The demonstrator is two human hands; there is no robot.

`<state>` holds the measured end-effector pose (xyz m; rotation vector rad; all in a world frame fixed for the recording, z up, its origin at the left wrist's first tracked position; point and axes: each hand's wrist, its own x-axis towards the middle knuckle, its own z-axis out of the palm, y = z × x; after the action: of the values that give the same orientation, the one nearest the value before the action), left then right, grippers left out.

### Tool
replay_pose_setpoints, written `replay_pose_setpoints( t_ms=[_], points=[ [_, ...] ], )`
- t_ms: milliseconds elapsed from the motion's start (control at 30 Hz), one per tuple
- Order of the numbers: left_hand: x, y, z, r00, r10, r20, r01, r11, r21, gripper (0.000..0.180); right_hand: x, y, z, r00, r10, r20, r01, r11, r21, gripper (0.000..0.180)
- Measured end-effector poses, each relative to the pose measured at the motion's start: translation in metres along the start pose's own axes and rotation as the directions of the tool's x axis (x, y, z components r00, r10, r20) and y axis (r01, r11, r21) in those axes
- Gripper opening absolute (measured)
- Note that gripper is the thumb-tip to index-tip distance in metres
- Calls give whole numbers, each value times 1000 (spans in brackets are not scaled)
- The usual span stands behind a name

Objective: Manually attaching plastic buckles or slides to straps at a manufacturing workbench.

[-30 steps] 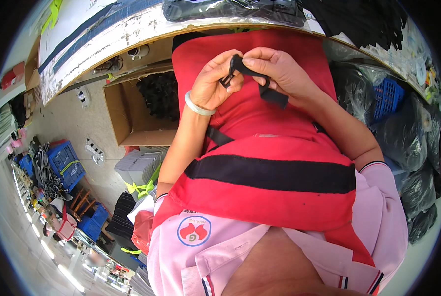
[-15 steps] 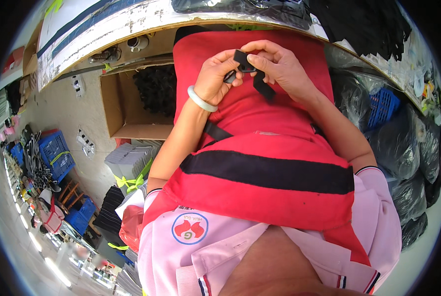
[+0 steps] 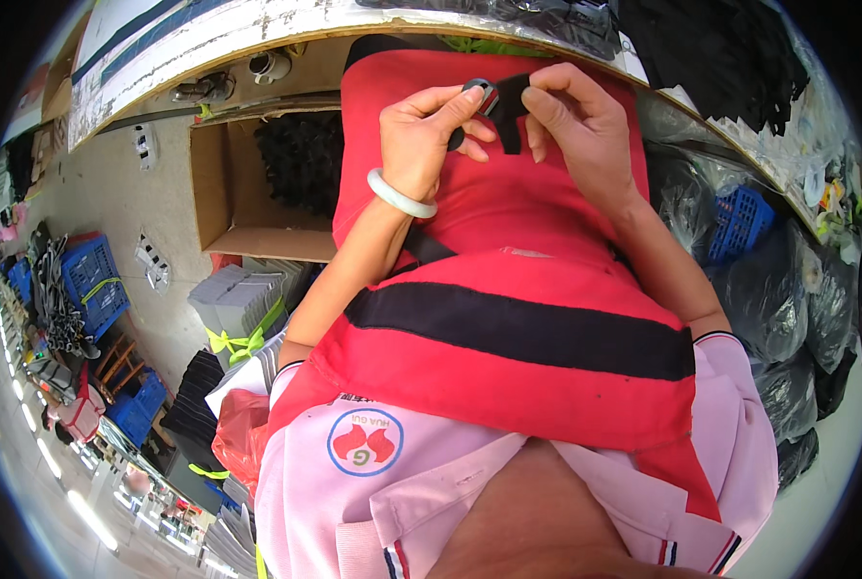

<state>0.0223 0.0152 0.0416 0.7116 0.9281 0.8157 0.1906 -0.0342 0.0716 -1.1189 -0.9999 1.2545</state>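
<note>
Over my red-aproned lap, my left hand pinches a small black buckle between thumb and forefinger. A second small dark piece sits against its lower fingers, mostly hidden. From the buckle a short black webbing strap runs to the right, with one end hanging down. My right hand grips the strap's upper end between thumb and fingertips; its other fingers are loosely curled. A pale bangle circles my left wrist.
A worn white table edge curves across the far side, bearing black cloth pieces at right. An open cardboard box of black items stands left of my lap. Stacked grey pieces lie nearer. Black plastic bags and a blue basket crowd the right.
My hands have drawn apart, the right one moving right and slightly up with the strap end. The strap now stretches sideways from the buckle, which is turned differently in my left hand.
</note>
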Motion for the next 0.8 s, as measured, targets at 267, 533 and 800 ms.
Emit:
replay_pose_setpoints(
  t_ms=[267,533,800],
  points=[
    [-4,-12,1,998,43,-36,-41,998,57,17,1,0,-10,909,410,72,-393,903,-176,15],
    [-1,-14,2,995,76,-66,-68,990,122,15,-3,1,-18,866,492,85,-476,865,-160,15],
    [-9,-16,4,987,160,0,-155,954,257,14,-2,12,-15,855,519,22,-511,848,-143,17]
  ],
)
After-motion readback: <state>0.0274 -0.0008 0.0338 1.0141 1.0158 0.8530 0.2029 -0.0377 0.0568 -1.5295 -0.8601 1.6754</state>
